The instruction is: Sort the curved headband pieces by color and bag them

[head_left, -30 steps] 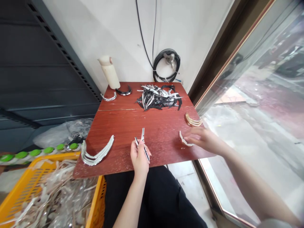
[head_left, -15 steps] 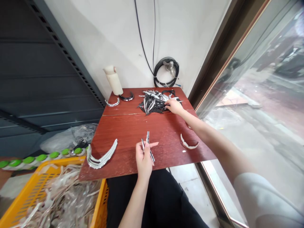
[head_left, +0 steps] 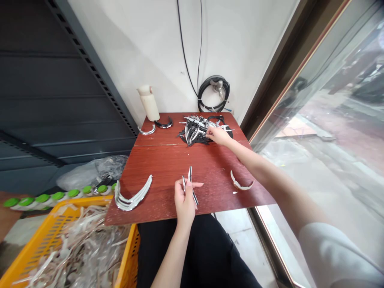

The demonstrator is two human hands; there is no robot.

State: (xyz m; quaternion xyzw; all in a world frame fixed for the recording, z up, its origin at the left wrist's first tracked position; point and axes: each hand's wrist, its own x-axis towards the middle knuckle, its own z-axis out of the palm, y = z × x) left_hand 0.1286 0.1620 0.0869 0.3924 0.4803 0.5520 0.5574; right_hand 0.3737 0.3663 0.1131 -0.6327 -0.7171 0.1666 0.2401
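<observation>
My left hand is over the near part of the red-brown table, its thumb and fingers closed on narrow black-and-silver strips with one finger stretched to the right. At the far side, my right hand reaches into a heap of black and silver strips, fingertips pinched together at its right part. What lies between those fingertips is too small to make out. A stack of curved silver trim pieces lies at the table's near left. Near the right edge there is one curved pale strip.
The wooden table stands against a white wall. A cream jug, a black curved piece and a silver one are at its back left. A yellow crate of scraps is below left; coiled cable hangs behind.
The whole view has shifted slightly, so things appear a little farther right. My right hand's fingertips remain at the heap, and my left hand keeps its hold on the strips.
</observation>
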